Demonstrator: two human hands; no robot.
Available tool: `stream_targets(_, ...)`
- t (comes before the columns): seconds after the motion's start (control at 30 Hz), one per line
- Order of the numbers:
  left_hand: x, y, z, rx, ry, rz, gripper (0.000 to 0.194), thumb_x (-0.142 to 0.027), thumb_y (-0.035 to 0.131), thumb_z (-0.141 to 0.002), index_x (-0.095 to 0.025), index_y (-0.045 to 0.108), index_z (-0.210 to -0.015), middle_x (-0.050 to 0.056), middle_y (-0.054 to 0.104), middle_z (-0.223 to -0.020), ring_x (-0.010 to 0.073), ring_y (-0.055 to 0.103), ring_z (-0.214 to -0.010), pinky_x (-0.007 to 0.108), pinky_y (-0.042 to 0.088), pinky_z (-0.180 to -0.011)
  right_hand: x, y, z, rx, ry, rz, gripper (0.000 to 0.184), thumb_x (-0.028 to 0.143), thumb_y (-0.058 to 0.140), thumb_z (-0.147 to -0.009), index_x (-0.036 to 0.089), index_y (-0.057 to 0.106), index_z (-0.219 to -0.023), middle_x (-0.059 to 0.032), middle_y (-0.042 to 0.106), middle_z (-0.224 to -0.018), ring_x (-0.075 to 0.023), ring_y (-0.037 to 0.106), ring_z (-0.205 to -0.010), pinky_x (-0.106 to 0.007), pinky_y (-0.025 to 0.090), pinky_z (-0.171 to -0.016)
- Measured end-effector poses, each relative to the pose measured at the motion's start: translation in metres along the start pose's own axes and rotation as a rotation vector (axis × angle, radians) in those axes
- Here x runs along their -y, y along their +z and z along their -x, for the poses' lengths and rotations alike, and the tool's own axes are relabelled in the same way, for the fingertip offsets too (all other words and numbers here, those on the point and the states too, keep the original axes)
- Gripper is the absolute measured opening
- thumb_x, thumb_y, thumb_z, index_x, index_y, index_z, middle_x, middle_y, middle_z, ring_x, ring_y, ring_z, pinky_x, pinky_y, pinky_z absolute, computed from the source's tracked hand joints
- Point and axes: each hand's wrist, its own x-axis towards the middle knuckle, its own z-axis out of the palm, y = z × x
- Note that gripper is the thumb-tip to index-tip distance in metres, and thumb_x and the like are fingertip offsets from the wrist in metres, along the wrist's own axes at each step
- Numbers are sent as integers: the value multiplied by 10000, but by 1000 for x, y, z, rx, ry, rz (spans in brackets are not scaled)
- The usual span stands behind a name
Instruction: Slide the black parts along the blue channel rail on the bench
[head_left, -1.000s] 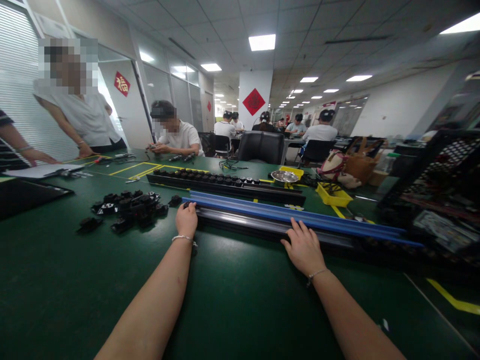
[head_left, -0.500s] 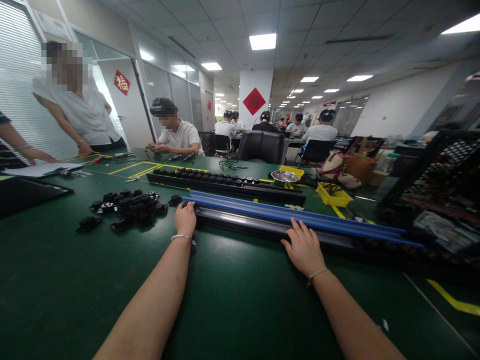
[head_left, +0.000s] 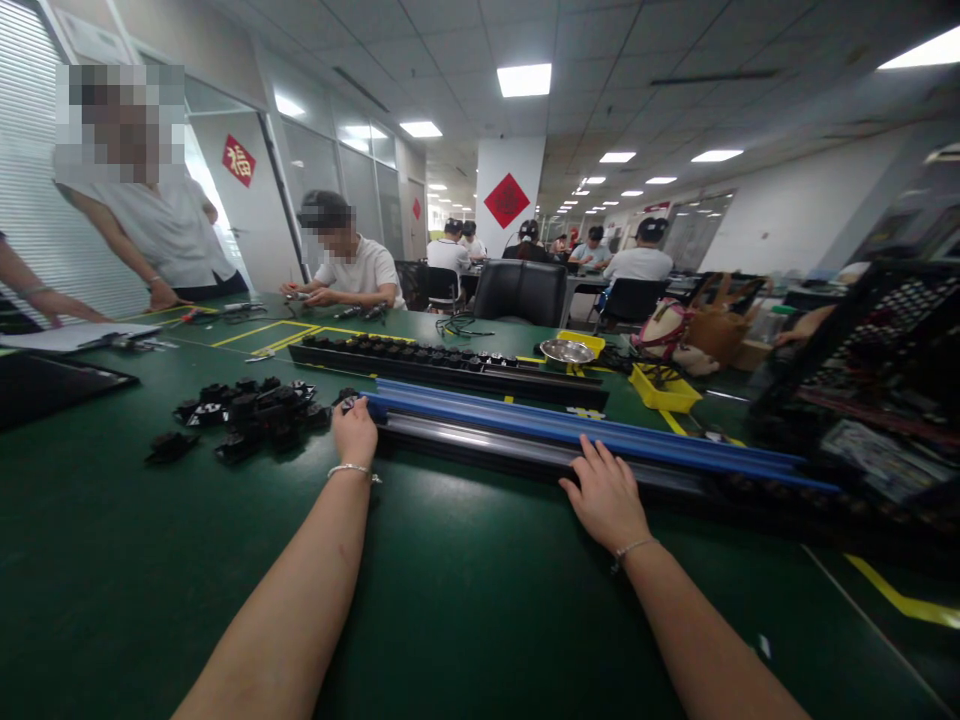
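Note:
My left hand (head_left: 355, 436) is at the left end of a long black rail (head_left: 480, 441). Its fingers are closed on a small black part (head_left: 347, 398), partly hidden by them. My right hand (head_left: 609, 492) lies with fingers stretched out over the rail, the fingertips by the blue strip (head_left: 510, 411) along its far side. Several similar black parts (head_left: 259, 412) lie in a loose heap to the left of my left hand. Toward its right end, the black rail carries a dark row of parts, hard to make out.
Behind stands a second black rail (head_left: 450, 377) with a row of black parts. A metal bowl (head_left: 568, 352) and a yellow tray (head_left: 664, 388) are at back right. A dark mesh rack (head_left: 847, 400) borders the right side. People sit or stand across the green table (head_left: 450, 600).
My left hand has moved a little left, off the rail's end, and its fingers have closed on the small black part that lay there. My right hand has barely moved.

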Motion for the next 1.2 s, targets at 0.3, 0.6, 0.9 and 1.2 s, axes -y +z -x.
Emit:
stream_targets(0.3,-5,-15,4,-67,-171,-78,414,-478,374,-842,-239,678,-991,128,541,-1239,374,417,-1168,584,374,-918,-24,-7,-3,-59,62,-86,370,429,343,-871,203,621,-966,-97,511,-1320,-253,397,-1252,-459,322,-993)
stream_targets(0.6,7,-22,-4,-59,-253,-119,398,-401,381,-812,-269,664,-1057,133,479,-1309,383,368,-1203,613,326,-931,-96,-14,13,-371,652,25,463,348,419,-774,146,570,-1163,-208,421,-1347,-396,315,-1268,-609,285,-953)
stream_targets(0.9,23,-29,-17,-46,-246,-193,412,-386,445,-761,-286,641,-1109,131,397,-1381,369,317,-1251,593,293,-968,-117,-14,21,-345,756,-23,472,349,417,-756,147,603,-1139,-204,428,-1336,-421,293,-1268,-606,295,-946)
stream_targets(1.2,34,-48,-31,-64,-330,-223,471,-387,461,-758,-268,590,-1194,141,328,-1425,410,309,-1251,608,298,-959,-115,-20,22,-381,762,-32,458,306,354,-780,160,622,-1122,-189,585,-1161,-407,340,-1240,-635,283,-924)
